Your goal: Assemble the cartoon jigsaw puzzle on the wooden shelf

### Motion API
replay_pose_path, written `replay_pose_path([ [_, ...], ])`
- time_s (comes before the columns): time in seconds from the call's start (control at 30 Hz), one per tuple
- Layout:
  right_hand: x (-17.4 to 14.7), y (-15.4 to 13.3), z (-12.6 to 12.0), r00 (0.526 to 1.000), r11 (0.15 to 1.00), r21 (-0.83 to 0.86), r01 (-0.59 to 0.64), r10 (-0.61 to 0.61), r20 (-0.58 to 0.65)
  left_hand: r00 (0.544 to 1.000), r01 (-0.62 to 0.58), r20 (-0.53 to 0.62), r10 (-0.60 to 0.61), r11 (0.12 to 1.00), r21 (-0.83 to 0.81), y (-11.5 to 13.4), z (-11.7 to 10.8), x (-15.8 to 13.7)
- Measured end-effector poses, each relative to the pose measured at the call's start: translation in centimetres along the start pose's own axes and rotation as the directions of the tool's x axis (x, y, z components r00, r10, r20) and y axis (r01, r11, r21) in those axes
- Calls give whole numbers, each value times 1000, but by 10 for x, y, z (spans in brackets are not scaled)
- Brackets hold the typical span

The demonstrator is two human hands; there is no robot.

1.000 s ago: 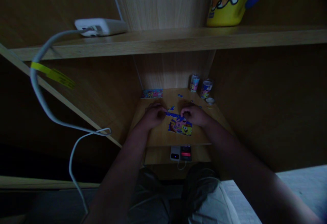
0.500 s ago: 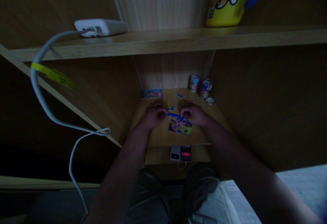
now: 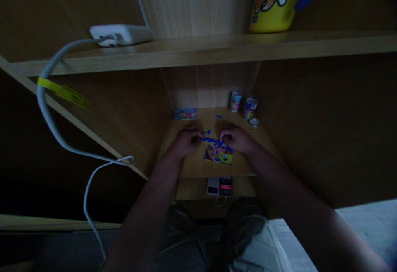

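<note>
A partly joined cartoon jigsaw puzzle [image 3: 218, 154] lies on the wooden surface between my hands, with pink and yellow figures on blue. Along its top edge runs a narrow blue strip of pieces [image 3: 209, 140]. My left hand [image 3: 187, 138] pinches the left end of this strip with thumb and forefinger. At the strip's right end, the curled fingers of my right hand [image 3: 235, 136] are closed on the puzzle's upper edge; the exact piece under them is hidden. A few loose puzzle pieces [image 3: 207, 132] lie just above the strip, and another blue piece [image 3: 218, 116] lies farther back.
Two cartoon-printed cans, one [image 3: 235, 101] behind the other [image 3: 249, 108], stand at the back right beside a round lid [image 3: 254, 122]. A picture card [image 3: 185, 114] leans at the back left. A shelf [image 3: 198, 50] overhangs, bearing a yellow mug [image 3: 271, 13] and a white adapter [image 3: 122, 34]. A phone [image 3: 226, 186] lies below.
Both hands stay at the puzzle's top edge, nearly still. My right hand has shifted very slightly, and small blue bits behind it no longer show.
</note>
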State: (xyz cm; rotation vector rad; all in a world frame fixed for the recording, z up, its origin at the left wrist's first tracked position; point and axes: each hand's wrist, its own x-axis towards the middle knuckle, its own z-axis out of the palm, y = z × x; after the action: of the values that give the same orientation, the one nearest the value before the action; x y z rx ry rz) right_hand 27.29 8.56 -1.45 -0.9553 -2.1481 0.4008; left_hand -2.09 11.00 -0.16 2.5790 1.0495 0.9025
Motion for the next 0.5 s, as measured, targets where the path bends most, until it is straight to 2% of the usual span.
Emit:
replay_pose_path([
  [0.1,-1,-5,-4,999,1000,-3,-7,7,-40,1000,-5,-2,5,1000,-2,-1,1,0],
  [0.23,-4,-8,-4,998,998,-6,-67,67,13,1000,7,5,-8,1000,15,-1,2,-1],
  [0.4,-4,-2,-4,997,994,-105,6,2,81,1000,10,21,-10,1000,20,-1,3,0],
  [0.5,-2,0,-5,995,993,-112,28,-17,95,997,74,-19,-73,996,59,-1,3,0],
])
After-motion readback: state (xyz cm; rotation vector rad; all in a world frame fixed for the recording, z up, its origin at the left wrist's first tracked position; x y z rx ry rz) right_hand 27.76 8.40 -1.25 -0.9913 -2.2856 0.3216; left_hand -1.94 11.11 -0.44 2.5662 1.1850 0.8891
